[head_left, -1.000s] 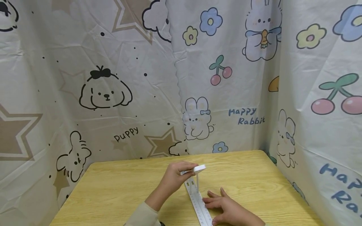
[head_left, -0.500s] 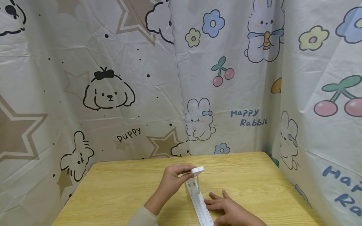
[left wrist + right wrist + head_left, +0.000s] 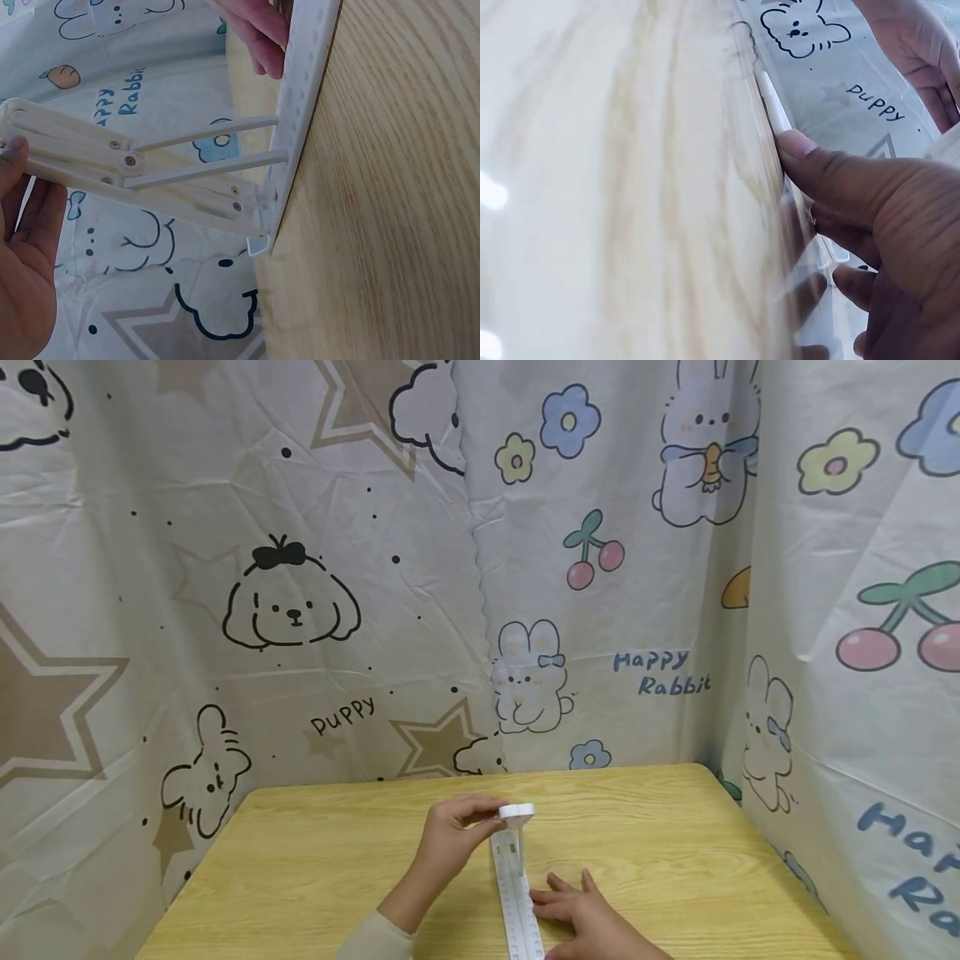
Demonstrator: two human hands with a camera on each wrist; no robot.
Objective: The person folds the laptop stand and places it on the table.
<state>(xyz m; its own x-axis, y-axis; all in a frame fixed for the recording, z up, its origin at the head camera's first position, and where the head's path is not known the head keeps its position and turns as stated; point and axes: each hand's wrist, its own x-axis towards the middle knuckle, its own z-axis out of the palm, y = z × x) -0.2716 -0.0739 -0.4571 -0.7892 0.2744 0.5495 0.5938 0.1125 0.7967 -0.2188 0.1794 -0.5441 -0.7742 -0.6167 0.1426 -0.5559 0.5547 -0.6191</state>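
Observation:
A white plastic folding stand has its long notched base (image 3: 517,902) lying on the table, running away from the person. Its upper panel (image 3: 82,142) is tilted up from the far end, and two thin struts (image 3: 217,169) run between panel and base in the left wrist view. My left hand (image 3: 453,839) pinches the raised end of the panel between thumb and fingers. Low at the base's right side, my right hand (image 3: 592,914) has its fingers spread, their tips right at the edge. In the right wrist view the thumb (image 3: 802,146) touches the white base.
The yellow wood-grain table (image 3: 322,860) stretches to both sides of the stand. Behind it and to the right hangs a printed curtain (image 3: 420,610) with puppies, rabbits and flowers, close to the table's back edge.
The near end of the stand has swung left, so the base points more straight toward the person. Both hands have shifted slightly left with it, the left still pinching the panel.

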